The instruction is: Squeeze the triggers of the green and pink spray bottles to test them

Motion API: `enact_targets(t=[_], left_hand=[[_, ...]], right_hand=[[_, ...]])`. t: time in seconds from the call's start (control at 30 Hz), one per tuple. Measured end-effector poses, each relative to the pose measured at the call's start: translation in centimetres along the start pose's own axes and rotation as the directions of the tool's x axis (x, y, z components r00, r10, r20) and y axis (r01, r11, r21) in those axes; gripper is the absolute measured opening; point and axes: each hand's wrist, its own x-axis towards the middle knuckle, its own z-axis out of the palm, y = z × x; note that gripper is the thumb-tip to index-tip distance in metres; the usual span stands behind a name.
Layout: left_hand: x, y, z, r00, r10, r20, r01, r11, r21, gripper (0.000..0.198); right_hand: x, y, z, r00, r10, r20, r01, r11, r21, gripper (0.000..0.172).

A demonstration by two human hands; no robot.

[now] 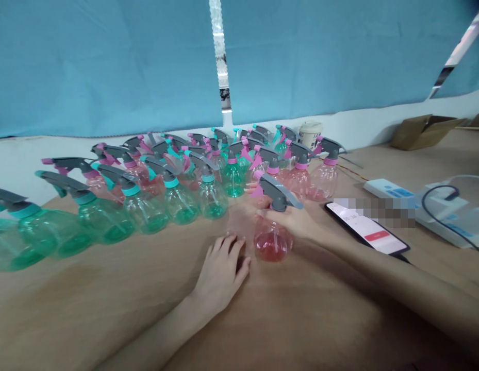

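My left hand (219,273) rests on the table with its fingers spread and slightly bent, holding nothing. Just right of its fingertips, a pink spray bottle (273,239) with a grey-and-pink trigger head stands upright, with a little liquid visible low inside. My right hand (291,219) reaches in from the right, behind that bottle. Its fingers point left and are smeared and partly covered by the trigger head, so its grip is unclear. Beyond the hands stand more pink spray bottles (323,180), and green spray bottles (214,198) line up to the left.
A lit phone (365,226) lies on the table (301,314) beside my right forearm. Farther right are a white power strip (394,190) and cables. An open cardboard box (423,131) sits at the back right, and a paper cup (311,135) stands behind the bottles.
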Motion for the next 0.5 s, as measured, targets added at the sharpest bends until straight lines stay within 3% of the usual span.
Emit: enact_targets(t=[0.5], left_hand=[[-0.15, -0.03, -0.05, 1.000, 0.001, -0.004, -0.001, 1.000, 0.010, 0.033]], right_hand=[[-0.06, 0.19, -0.05, 1.000, 0.012, 0.015, -0.011, 1.000, -0.027, 0.005]])
